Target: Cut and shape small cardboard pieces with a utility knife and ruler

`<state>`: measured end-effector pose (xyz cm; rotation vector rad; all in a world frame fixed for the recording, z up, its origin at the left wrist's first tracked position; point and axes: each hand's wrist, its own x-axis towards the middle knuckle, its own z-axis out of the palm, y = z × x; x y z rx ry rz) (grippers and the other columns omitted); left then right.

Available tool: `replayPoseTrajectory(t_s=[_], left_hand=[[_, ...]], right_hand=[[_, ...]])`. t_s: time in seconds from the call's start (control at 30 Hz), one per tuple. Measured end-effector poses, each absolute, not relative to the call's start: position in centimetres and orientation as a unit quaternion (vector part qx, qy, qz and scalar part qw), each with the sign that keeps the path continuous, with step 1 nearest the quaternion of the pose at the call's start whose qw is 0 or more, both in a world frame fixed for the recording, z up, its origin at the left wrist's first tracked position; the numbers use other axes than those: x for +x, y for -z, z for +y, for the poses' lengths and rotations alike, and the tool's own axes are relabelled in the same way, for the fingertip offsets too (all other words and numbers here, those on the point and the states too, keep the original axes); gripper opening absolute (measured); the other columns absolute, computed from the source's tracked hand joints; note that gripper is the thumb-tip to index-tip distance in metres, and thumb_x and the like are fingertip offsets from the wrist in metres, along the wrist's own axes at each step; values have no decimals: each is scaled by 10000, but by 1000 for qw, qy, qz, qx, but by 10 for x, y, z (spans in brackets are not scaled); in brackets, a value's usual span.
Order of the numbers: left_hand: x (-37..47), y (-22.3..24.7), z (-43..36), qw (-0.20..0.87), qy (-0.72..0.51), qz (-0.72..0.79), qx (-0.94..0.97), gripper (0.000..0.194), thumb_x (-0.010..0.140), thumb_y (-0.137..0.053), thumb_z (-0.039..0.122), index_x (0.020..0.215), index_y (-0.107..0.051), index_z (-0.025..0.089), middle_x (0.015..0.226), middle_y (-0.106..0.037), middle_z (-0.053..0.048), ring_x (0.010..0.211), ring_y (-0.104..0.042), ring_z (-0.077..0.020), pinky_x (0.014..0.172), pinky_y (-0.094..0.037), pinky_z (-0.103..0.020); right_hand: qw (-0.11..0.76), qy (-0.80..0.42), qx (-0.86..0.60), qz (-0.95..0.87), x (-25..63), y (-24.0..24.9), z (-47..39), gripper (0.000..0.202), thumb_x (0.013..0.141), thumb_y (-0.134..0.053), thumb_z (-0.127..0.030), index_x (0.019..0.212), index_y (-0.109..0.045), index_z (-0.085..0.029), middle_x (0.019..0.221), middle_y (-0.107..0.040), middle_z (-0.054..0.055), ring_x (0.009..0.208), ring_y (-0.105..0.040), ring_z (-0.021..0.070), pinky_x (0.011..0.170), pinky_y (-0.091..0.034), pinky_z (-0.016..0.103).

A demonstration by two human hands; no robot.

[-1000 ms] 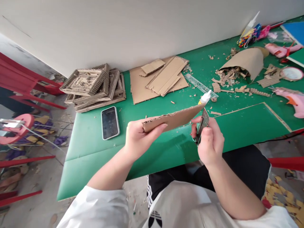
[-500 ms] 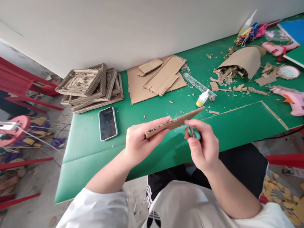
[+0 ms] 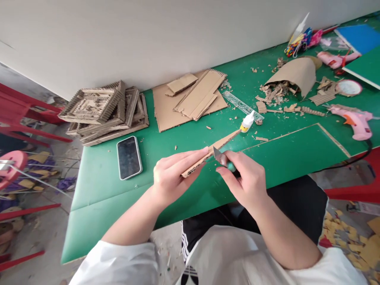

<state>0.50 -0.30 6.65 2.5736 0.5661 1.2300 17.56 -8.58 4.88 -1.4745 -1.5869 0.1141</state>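
My left hand (image 3: 175,170) grips a narrow piece of corrugated cardboard (image 3: 224,143), fingers on the upper face and the rest of the hand beneath. The piece is held up off the table, its raw fluted edge facing me. In my right hand (image 3: 245,174) is a utility knife (image 3: 227,161) with a green handle, partly hidden by the fingers. Its short metal blade points up and left, at the cardboard's near edge; whether it touches cannot be made out. A small white glue bottle (image 3: 247,122) with a yellow label stands just beyond the cardboard's far end.
On the green table (image 3: 101,213) lie a phone (image 3: 129,157), stacked cardboard frames (image 3: 95,105), flat cardboard sheets (image 3: 163,114) and a clear ruler (image 3: 237,102). Cardboard scraps (image 3: 276,93), a roll of tape (image 3: 348,88) and a pink glue gun (image 3: 353,118) are at right.
My left hand has tilted the cardboard, so its near edge shows more. My right hand has turned and moved left, bringing the knife's blade into view against the cardboard's edge.
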Motion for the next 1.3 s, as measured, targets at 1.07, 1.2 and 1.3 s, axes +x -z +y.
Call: replayPoseTrajectory(t_s=[1.07, 1.2, 1.3], left_hand=[[-12, 0, 48, 592, -552, 539, 234, 303, 622, -612, 202, 921, -562, 196, 886, -610, -3, 696, -576, -108, 546, -474, -192], [-9, 4, 41, 596, -548, 523, 267, 334, 581, -664, 194, 888, -533, 190, 829, -579, 17, 664, -560, -86, 531, -462, -171], [-7, 7, 35, 603, -513, 527, 309, 375, 561, -684, 217, 866, -467, 212, 781, -555, 45, 631, -552, -85, 490, -437, -158]], right_hand=[[727, -513, -436, -131, 197, 18, -63, 332, 781, -591, -465, 578, -514, -213, 1153, -676, 51, 1184, -560, 221, 1031, -419, 452], [654, -622, -413, -123, 179, 22, -65, 339, 753, -635, -461, 567, -531, -197, 1145, -678, 81, 1191, -558, 234, 1034, -410, 447], [729, -513, -444, -92, 190, 26, -63, 309, 752, -638, -423, 567, -526, -201, 1109, -694, 76, 1221, -532, 196, 1080, -361, 401]])
